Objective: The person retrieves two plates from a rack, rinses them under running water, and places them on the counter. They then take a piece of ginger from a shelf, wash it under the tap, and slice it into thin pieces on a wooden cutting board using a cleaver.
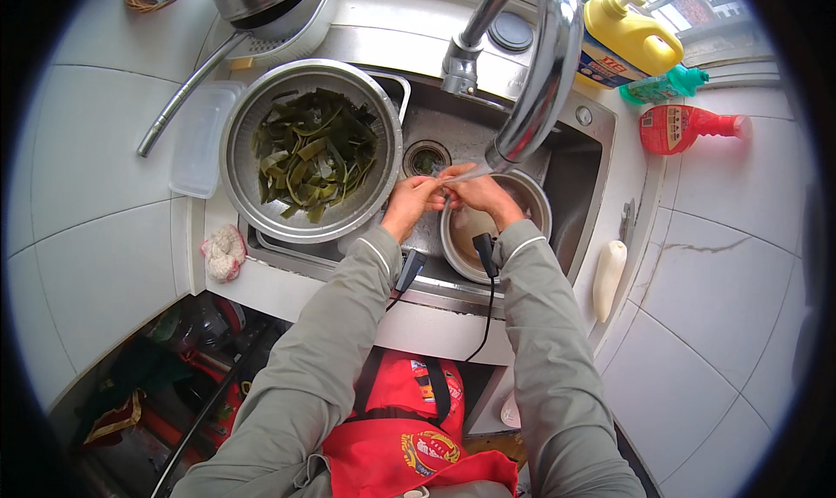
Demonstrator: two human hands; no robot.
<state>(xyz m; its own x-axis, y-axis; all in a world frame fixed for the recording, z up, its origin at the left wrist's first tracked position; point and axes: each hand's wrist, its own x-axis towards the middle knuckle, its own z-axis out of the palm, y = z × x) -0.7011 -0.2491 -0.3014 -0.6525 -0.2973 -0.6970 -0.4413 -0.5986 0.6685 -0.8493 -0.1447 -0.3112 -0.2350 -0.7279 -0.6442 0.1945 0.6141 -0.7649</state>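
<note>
My left hand (413, 204) and my right hand (482, 192) meet fingertip to fingertip over the stainless steel sink (460, 129). Water runs from the chrome faucet (532, 116) onto the fingers. They are bent around something small, too hidden by hands and water to make out. Beneath my right hand stands a metal basin (543, 220) holding cloudy water and pale pieces, partly covered by hand and sleeve. To the left of my left hand rests a perforated steel colander (241, 204), with cut green kelp strips (317, 152) inside.
The sink drain (426, 158) has green scraps in it. A peeled white radish (609, 281) lies on the right ledge beside a knife (627, 220). Detergent bottles (627, 41) stand at back right, a red spray bottle (686, 130) below them. A scrubbing cloth (224, 253) sits front left.
</note>
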